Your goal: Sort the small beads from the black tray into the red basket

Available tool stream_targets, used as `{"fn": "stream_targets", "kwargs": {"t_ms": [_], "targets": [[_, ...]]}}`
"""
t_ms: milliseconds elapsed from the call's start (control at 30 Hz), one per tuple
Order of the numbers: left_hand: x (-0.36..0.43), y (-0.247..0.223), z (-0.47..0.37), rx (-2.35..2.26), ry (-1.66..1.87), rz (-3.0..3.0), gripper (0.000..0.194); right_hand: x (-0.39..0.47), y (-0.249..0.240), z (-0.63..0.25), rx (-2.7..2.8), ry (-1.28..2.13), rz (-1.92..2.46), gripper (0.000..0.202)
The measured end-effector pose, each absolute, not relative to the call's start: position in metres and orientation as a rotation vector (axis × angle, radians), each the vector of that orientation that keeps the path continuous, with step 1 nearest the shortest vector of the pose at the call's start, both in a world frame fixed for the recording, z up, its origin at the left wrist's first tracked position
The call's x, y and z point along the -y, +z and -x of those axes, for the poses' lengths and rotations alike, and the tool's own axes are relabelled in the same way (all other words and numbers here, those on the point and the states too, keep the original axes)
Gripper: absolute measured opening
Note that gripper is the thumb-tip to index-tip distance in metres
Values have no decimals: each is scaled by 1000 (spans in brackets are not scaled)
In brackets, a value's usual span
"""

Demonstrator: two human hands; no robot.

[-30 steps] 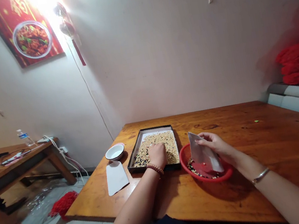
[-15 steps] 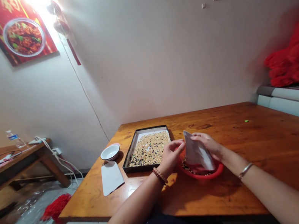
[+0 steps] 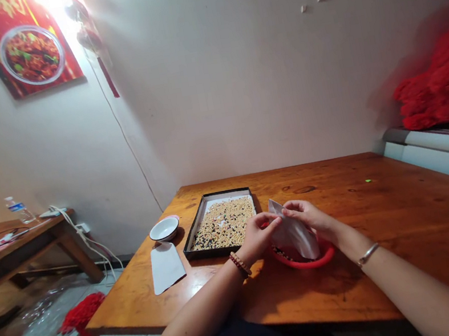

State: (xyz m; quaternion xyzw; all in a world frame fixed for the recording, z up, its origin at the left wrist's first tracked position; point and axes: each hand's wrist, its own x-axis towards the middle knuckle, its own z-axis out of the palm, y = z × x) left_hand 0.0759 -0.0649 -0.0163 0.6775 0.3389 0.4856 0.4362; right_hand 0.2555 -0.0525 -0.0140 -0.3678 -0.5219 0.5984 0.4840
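A pale, shiny sheet or pouch (image 3: 296, 238) is held between my two hands, its lower end inside a red basket (image 3: 306, 263) with some dark and light beans. My left hand (image 3: 261, 232) pinches its upper left edge. My right hand (image 3: 310, 216) grips the upper right edge, thumb on top. Left of the basket lies a black-rimmed tray (image 3: 188, 253) with a layer of yellow and black beans. My hands and the sheet hide part of the basket.
A white bowl (image 3: 164, 229) and a white sheet (image 3: 167, 266) lie at the wooden table's left edge. A small green piece (image 3: 368, 181) is at the right. Beyond the table's right side are red bundles (image 3: 448, 85).
The pale sheet has tilted and its top has shifted left towards my left hand, whose fingers now reach its edge. My right hand has moved slightly left with it.
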Motion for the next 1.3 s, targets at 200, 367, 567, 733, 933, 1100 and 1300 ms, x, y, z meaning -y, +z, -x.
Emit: {"fn": "stream_targets", "kwargs": {"t_ms": [200, 367, 567, 733, 933, 1100, 1300], "targets": [[59, -19, -76, -871, 1297, -1630, 38, 53, -13, -258, 1254, 1491, 861, 41], [55, -22, -77, -880, 1355, -1624, 36, 52, -15, -258, 1316, 1518, 847, 41], [56, -19, -76, -857, 1361, -1775, 31, 47, -22, -257, 1379, 1503, 814, 41], [63, -13, -77, -798, 1275, -1827, 30, 49, -20, -256, 1459, 1438, 882, 45], [63, -17, -76, -976, 1356, -1891, 23, 50, -18, -256, 1506, 1308, 942, 44], [60, -21, -73, -991, 1375, -1917, 18, 49, -17, -256, 1531, 1289, 935, 43], [64, -20, -71, -1094, 1389, -1976, 10, 49, -17, -256, 1579, 1290, 924, 45]]}}
